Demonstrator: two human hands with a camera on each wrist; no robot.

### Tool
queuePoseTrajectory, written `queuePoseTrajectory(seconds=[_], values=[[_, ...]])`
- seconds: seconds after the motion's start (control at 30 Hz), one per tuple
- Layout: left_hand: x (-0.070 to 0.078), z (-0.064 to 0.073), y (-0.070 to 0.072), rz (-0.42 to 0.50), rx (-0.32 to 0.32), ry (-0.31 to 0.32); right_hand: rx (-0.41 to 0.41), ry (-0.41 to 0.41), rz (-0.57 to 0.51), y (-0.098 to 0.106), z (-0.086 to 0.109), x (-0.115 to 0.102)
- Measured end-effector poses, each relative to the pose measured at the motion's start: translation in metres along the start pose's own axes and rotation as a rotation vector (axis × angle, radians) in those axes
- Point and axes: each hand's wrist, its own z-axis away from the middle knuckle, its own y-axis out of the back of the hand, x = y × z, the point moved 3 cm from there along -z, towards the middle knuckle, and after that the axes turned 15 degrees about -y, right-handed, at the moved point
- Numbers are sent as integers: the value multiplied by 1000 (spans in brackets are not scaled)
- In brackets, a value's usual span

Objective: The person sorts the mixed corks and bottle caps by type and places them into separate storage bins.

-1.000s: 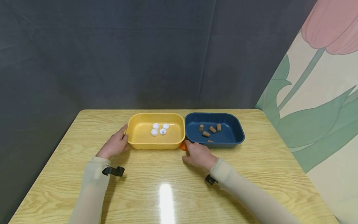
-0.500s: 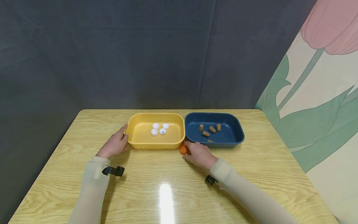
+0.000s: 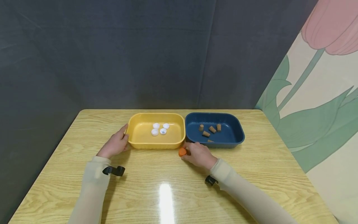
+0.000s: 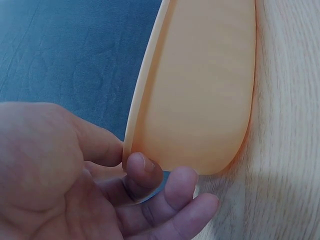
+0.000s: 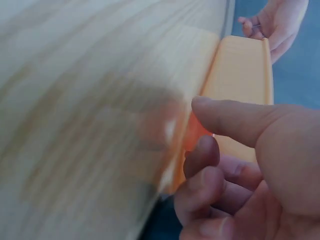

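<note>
My left hand (image 3: pixel 114 144) pinches the left end of a yellow tray (image 3: pixel 155 146), thumb and index finger at its rim. The left wrist view shows this grip on the rim (image 4: pixel 145 75) close up, with the other fingers below. In front of the seam between the trays, my right hand (image 3: pixel 199 154) holds a small round orange cap (image 3: pixel 182 152) between thumb and fingers. From the right wrist, the orange cap (image 5: pixel 196 134) is partly hidden by the fingers, low over the wooden table (image 5: pixel 75 100). Several white caps (image 3: pixel 155 132) lie inside the yellow tray.
A dark blue tray (image 3: pixel 235 143) stands right against the yellow one and holds several corks (image 3: pixel 206 134). Behind the table hangs a dark cloth (image 3: pixel 139 62). At the right is a wall with a painted tulip (image 3: pixel 332 28).
The orange cap has come out from beside the yellow tray's front right corner, slightly toward me, in my right hand's fingers. The left hand and both trays have stayed put.
</note>
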Motion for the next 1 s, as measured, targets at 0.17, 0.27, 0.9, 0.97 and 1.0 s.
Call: queuePoseTrajectory(seconds=[0.17,0.27,0.9,0.97,1.0], values=[[-1,0,0,2,5,1,-19,6,-31,7,2,-8],[-1,0,-1,4,3,-3,-25,17,-25,10,4,-13],[-1,0,-1,9,3,-1,16,92,47,43,3,-43],[-1,0,-1,15,3,2,16,101,48,46,0,-47],[-1,1,-1,17,3,4,19,109,49,47,-2,-48]])
